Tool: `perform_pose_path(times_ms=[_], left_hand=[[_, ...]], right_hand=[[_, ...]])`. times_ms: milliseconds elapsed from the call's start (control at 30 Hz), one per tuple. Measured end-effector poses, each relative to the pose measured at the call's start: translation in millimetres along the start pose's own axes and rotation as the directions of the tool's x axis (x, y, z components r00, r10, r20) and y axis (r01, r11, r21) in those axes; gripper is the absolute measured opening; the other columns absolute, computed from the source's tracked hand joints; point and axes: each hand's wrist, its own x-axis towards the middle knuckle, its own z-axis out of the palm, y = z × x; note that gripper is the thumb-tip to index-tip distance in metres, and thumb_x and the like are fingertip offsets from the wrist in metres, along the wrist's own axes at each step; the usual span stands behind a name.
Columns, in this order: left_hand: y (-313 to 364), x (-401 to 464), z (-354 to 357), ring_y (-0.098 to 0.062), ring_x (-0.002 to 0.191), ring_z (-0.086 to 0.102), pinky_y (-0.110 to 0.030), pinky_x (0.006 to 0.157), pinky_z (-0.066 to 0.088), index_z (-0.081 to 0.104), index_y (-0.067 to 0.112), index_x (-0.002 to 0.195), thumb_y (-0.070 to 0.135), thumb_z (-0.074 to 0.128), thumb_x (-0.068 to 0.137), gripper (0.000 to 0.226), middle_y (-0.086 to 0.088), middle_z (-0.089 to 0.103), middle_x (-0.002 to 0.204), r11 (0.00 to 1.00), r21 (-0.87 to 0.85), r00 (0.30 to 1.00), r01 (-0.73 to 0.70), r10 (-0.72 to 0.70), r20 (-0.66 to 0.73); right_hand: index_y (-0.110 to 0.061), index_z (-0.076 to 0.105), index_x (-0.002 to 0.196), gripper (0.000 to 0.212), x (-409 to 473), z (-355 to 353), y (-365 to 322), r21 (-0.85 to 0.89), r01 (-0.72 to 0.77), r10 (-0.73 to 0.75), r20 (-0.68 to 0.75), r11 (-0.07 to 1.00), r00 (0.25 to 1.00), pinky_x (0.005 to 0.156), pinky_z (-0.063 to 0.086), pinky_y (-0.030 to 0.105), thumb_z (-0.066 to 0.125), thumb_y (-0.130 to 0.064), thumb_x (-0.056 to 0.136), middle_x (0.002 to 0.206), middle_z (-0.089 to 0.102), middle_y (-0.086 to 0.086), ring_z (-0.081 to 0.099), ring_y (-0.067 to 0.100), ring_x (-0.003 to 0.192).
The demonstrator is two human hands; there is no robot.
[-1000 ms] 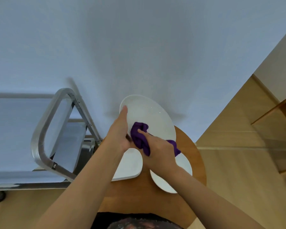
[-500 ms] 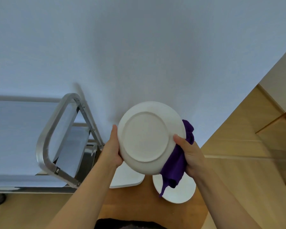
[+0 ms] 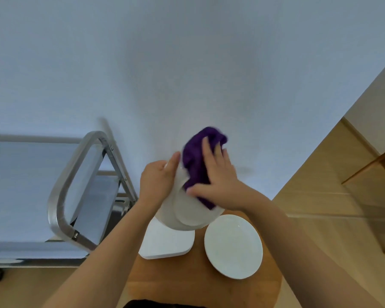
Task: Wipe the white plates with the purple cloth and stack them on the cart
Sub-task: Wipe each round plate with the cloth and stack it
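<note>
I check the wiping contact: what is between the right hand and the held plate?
The purple cloth, pressed by the right hand onto the held plate; head view.

A plate (image 3: 182,210) is being held up at the centre of the frame, above a table (image 3: 200,283) at the lower centre. The left hand (image 3: 158,183) is holding its left edge; the right hand (image 3: 218,176) is lying flat on a cloth (image 3: 196,161) that is lying against the plate's upper right. Below it, on the table, a square plate (image 3: 167,243) is sitting left of a round plate (image 3: 233,245). A cart (image 3: 60,194) is standing at the left of the frame, beside the table.
</note>
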Motion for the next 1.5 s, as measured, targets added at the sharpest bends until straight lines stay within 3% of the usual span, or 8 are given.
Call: perform_pose_path(times_ms=[100, 333, 433, 633, 1033, 1167, 1333, 1500], left_hand=[[1, -7, -2, -0.017, 0.056, 0.025, -0.032, 0.056, 0.022, 0.029, 0.016, 0.052, 0.011, 0.043, 0.091, 0.042, -0.004, 0.03, 0.051, 0.998, 0.009, 0.997, -0.059, 0.058, 0.053], [11, -16, -10, -0.014, 0.049, 0.03, -0.029, 0.051, 0.025, 0.032, 0.016, 0.051, 0.022, 0.039, 0.097, 0.047, 0.0, 0.035, 0.049, 0.939, 0.213, 0.959, -0.271, 0.245, 0.141], [10, -17, -12, -0.015, 0.051, 0.031, -0.03, 0.052, 0.027, 0.036, 0.014, 0.053, 0.03, 0.038, 0.098, 0.048, -0.001, 0.036, 0.05, 0.927, 0.207, 0.947, -0.312, 0.285, 0.152], [17, -22, -16, -0.011, 0.046, 0.029, -0.028, 0.05, 0.024, 0.031, 0.019, 0.047, 0.045, 0.043, 0.094, 0.055, 0.005, 0.031, 0.045, 0.959, 0.131, 0.967, -0.25, 0.24, 0.09], [20, -18, -23, -0.014, 0.07, 0.058, -0.031, 0.059, 0.045, 0.054, 0.026, 0.067, 0.064, 0.05, 0.082, 0.041, 0.005, 0.062, 0.065, 0.854, -0.416, 0.929, 0.312, -0.367, -0.055], [26, -22, -10, -0.015, 0.083, 0.064, -0.033, 0.068, 0.05, 0.06, 0.029, 0.082, 0.064, 0.051, 0.083, 0.036, 0.008, 0.069, 0.085, 0.619, -0.694, 0.874, 0.367, -0.486, 0.028], [21, -31, -24, -0.021, 0.094, 0.069, -0.037, 0.071, 0.056, 0.069, 0.026, 0.102, 0.075, 0.049, 0.071, 0.062, 0.0, 0.073, 0.101, 0.68, -0.601, 0.892, 0.42, -0.186, 0.412], [25, -19, -43, -0.027, 0.084, 0.071, -0.035, 0.064, 0.058, 0.074, 0.011, 0.099, 0.058, 0.07, 0.065, 0.058, -0.011, 0.073, 0.092, 0.583, -0.545, 0.66, 0.602, 0.021, 0.751]], right_hand=[[-0.035, -0.019, 0.146, 0.118, 5, 3, 5, -0.308, 0.039, -0.013, 0.085, 0.951, 0.996, 0.114, -0.003, 0.052, 0.07, -0.055, 0.072, 0.156, -0.019, 0.008, -0.016, 0.033, 0.143], [-0.018, 0.044, 0.122, 0.101, 13, -10, 8, -0.492, 0.253, -0.278, 0.024, 0.833, 0.96, 0.105, 0.035, 0.04, 0.07, -0.078, 0.045, 0.134, 0.04, 0.003, 0.038, 0.023, 0.121], [-0.03, 0.045, 0.109, 0.086, 12, -19, 11, -0.292, 0.238, -0.228, 0.066, 0.927, 0.971, 0.077, 0.053, 0.032, 0.069, -0.08, 0.043, 0.097, 0.051, -0.014, 0.05, 0.007, 0.085], [-0.055, 0.029, 0.125, 0.092, 0, -20, 28, -0.023, 0.246, -0.247, -0.072, 0.969, 0.966, 0.077, 0.044, 0.019, 0.065, -0.081, 0.045, 0.107, 0.047, -0.022, 0.053, 0.002, 0.092], [-0.063, 0.045, 0.094, 0.053, -21, 8, 56, 0.677, 0.039, 0.232, -0.305, 0.735, 0.924, 0.061, 0.051, 0.016, 0.072, -0.065, 0.049, 0.093, 0.06, -0.03, 0.061, -0.006, 0.084], [-0.045, 0.031, 0.135, 0.091, -25, 30, 51, 0.83, 0.072, 0.343, -0.306, 0.554, 0.888, 0.063, 0.052, 0.014, 0.071, -0.061, 0.055, 0.102, 0.06, -0.026, 0.063, -0.004, 0.089], [-0.031, 0.06, 0.108, 0.055, -30, -13, 68, 0.921, 0.119, 0.297, -0.239, 0.371, 0.924, 0.06, 0.053, 0.021, 0.075, -0.046, 0.058, 0.09, 0.073, -0.01, 0.07, 0.009, 0.08], [-0.033, 0.068, 0.095, 0.039, -30, -43, 70, 0.834, -0.077, 0.121, 0.013, 0.546, 0.993, 0.058, 0.053, 0.02, 0.077, -0.043, 0.059, 0.086, 0.074, -0.005, 0.071, 0.011, 0.075]])
